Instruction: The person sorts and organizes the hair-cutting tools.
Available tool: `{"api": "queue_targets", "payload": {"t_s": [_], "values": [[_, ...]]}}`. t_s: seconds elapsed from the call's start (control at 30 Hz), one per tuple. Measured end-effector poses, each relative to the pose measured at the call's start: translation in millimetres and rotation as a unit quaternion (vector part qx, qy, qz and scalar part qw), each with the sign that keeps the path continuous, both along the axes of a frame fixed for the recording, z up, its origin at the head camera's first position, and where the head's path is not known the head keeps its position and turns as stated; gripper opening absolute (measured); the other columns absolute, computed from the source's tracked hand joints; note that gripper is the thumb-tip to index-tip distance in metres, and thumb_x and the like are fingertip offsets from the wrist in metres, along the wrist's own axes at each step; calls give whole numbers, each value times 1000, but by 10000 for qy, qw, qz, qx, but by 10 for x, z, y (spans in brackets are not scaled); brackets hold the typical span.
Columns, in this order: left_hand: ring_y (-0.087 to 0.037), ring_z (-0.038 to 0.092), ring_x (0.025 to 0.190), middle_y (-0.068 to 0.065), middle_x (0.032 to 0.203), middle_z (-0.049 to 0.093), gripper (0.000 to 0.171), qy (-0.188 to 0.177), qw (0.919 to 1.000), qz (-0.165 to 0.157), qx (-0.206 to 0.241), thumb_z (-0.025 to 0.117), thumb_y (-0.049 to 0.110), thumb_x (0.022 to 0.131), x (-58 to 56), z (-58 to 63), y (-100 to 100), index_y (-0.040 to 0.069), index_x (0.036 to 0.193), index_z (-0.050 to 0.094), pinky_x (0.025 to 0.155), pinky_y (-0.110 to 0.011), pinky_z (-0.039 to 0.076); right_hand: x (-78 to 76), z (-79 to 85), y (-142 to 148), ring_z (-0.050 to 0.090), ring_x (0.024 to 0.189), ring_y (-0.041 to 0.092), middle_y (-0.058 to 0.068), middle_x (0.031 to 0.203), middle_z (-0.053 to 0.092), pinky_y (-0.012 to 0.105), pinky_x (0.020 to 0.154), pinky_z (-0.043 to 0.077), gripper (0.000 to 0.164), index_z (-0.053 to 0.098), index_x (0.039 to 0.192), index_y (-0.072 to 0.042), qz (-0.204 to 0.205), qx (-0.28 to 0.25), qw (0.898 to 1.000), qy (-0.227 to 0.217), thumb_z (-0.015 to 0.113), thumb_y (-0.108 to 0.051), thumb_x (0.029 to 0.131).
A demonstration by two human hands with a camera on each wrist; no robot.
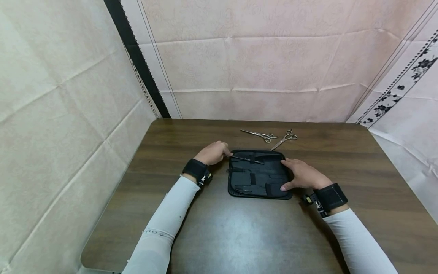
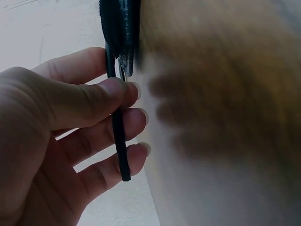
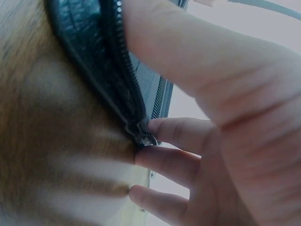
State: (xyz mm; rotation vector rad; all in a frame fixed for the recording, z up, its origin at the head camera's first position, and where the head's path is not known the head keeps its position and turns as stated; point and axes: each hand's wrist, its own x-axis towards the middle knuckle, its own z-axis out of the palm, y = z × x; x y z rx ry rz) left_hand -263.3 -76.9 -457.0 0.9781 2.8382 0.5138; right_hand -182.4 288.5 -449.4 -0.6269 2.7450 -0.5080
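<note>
An unfolded black zip case (image 1: pixel 260 179) with pockets and elastic loops lies flat on the table. At its upper left corner my left hand (image 1: pixel 215 153) pinches a slim black strip (image 2: pixel 121 150) between thumb and fingers; the strip runs up beside the zipped edge. Inside the case, a thin dark rod (image 1: pixel 248 159) passes under an elastic loop, its left end at my left fingertips. My right hand (image 1: pixel 302 174) rests spread on the case's right edge, thumb over the lower part, a finger over the upper. In the right wrist view the other fingertips lie by the zip slider (image 3: pixel 146 137).
Behind the case lie two pairs of silver scissors, one pair (image 1: pixel 258 134) pointing left, the other pair (image 1: pixel 284 139) angled with its tips by the case's back edge. The brown wooden table (image 1: pixel 219 236) meets pale hanging cloth (image 1: pixel 260 76) at the back.
</note>
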Motion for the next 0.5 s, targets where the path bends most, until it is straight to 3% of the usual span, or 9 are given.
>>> {"api": "queue_targets", "payload": {"t_s": [0.5], "values": [[-13,68,96,-2,102,72,38,89,9999,-90,-103,59,-7,100,52,-12,90,17,123,77,77,-23,51,-15,-6,1,32,148,56,35,162,32,70,116,31,110,41,155,4,31,39,10000,-5,91,-52,75]]}}
